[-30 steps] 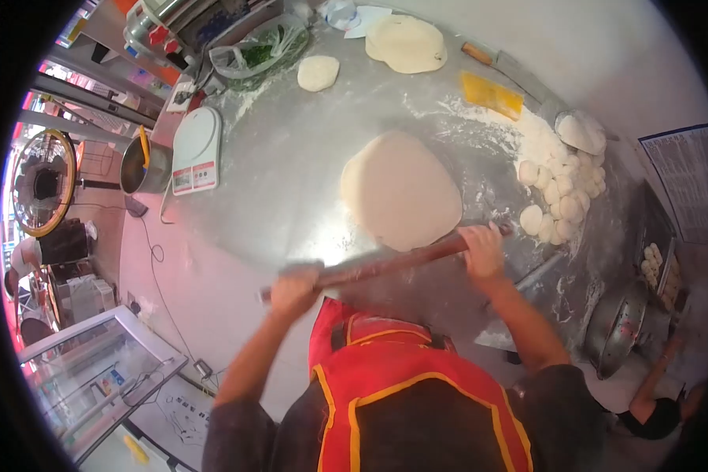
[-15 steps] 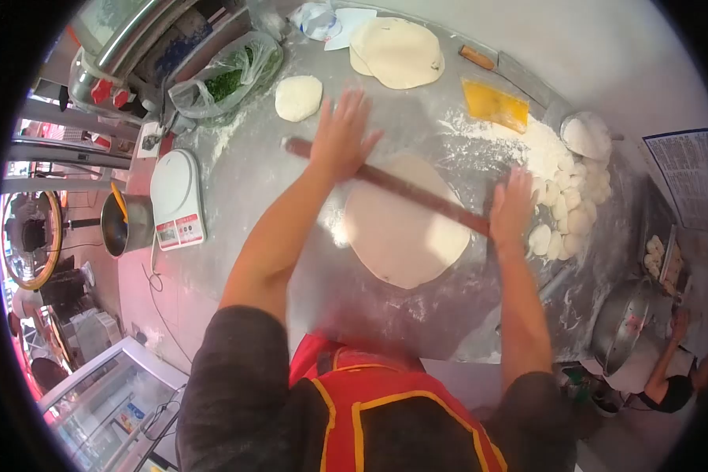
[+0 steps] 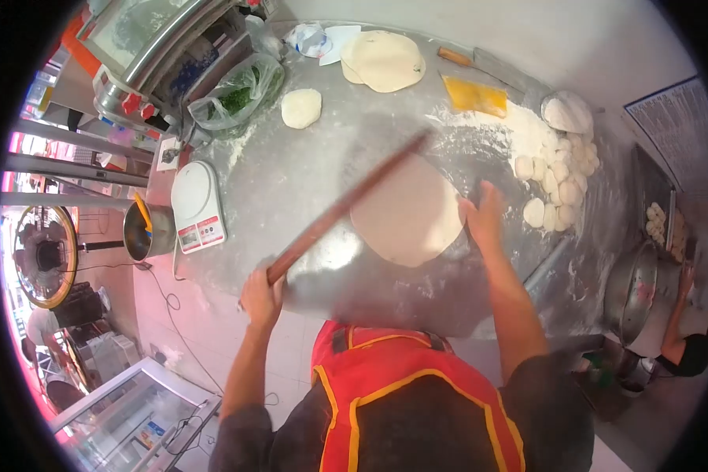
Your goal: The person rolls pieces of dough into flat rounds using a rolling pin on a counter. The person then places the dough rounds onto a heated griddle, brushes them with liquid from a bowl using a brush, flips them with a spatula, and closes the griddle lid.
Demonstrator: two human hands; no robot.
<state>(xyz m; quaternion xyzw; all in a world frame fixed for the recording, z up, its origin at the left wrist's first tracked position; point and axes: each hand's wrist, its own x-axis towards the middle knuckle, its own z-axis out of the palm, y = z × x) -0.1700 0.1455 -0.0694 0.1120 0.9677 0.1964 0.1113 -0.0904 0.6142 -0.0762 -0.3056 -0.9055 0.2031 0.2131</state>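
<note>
My left hand (image 3: pixel 261 300) is closed around the near end of a long brown wooden rolling pin (image 3: pixel 346 206). The pin slants up and away to the right, passing over the left edge of a flat round dough sheet (image 3: pixel 407 220). At the right edge of that sheet is my right hand (image 3: pixel 486 216), its fingers stretched out and the thumb at the dough's rim. Whether the thumb presses on the dough I cannot tell. White flour (image 3: pixel 527 130) is spread on the metal worktop beyond my right hand, beside a pile of small dough pieces (image 3: pixel 558 185).
A dough ball (image 3: pixel 301 108), stacked dough sheets (image 3: pixel 385 61), a yellow scraper (image 3: pixel 474 96) and a knife with a wooden handle (image 3: pixel 455 56) lie at the back. On the left are a bag of chopped greens (image 3: pixel 236 94), a white scale (image 3: pixel 197 200) and a pot (image 3: pixel 149 230). Another person's arm (image 3: pixel 679 315) shows at right.
The rolling pin has swung from lying across the dough to a steep diagonal. My left hand has moved nearer me, onto its end. My right hand has left the pin for the dough's edge.
</note>
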